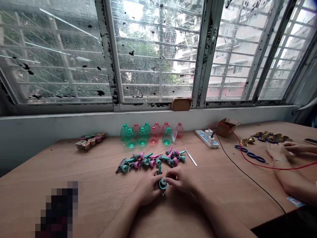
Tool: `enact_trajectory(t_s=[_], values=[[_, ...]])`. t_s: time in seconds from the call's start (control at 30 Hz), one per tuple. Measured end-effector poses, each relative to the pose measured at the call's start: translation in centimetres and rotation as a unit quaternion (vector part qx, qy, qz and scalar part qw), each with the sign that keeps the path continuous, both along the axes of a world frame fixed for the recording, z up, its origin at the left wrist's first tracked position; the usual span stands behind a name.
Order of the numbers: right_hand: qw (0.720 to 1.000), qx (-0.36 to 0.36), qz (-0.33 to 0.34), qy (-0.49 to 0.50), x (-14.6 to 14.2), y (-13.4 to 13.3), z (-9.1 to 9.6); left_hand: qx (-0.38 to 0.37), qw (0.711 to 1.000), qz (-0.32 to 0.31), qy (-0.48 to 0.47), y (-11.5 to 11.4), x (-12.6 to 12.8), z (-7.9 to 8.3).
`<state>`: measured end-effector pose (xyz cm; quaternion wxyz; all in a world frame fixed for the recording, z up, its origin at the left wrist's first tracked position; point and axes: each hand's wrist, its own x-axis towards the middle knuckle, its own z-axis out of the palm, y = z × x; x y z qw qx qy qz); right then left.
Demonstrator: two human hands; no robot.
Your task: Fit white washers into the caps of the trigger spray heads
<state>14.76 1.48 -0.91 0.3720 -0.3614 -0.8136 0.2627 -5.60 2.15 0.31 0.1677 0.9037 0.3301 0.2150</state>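
Note:
My left hand (150, 188) is closed round a trigger spray head (159, 171) with a teal trigger and teal collar, its open end turned up towards me. A small white disc (163, 181) shows at the mouth of the collar. My right hand (180, 179) has its thumb and fingertips pinched together at the edge of that disc. Just beyond my hands lies a row of loose spray heads (148, 161) in grey, teal and pink. Behind them stand several clear green bottles (142, 138) and pink bottles (154, 137) without tops.
White tweezers (191, 157) lie right of the spray heads. A power strip (207, 138), a cardboard box (226, 128) and cables stand further right. Another person's hands (279, 152) are near blue-handled scissors (250, 154) and gold-coloured parts. Small stacked blocks (89, 142) sit at the left.

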Motion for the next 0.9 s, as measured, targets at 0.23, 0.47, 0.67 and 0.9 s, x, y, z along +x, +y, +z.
enact_trajectory(t_s=[0.23, 0.47, 0.67, 0.9], values=[[1.0, 0.005, -0.002, -0.006, -0.1, 0.3, -0.4, -0.002, 1.0, -0.003, -0.013, -0.1, 0.0, 0.2], [1.0, 0.021, -0.014, -0.011, -0.2, 0.2, -0.4, -0.006, 1.0, 0.004, 0.002, 0.1, 0.0, -0.2], [0.997, 0.072, 0.007, -0.003, -0.2, 0.5, -0.7, 0.006, 0.999, 0.047, 0.014, 0.1, 0.1, -0.3], [0.996, 0.09, -0.012, -0.008, -0.1, 1.0, -1.6, 0.013, 0.995, 0.091, 0.042, 0.0, 0.1, -0.1]])
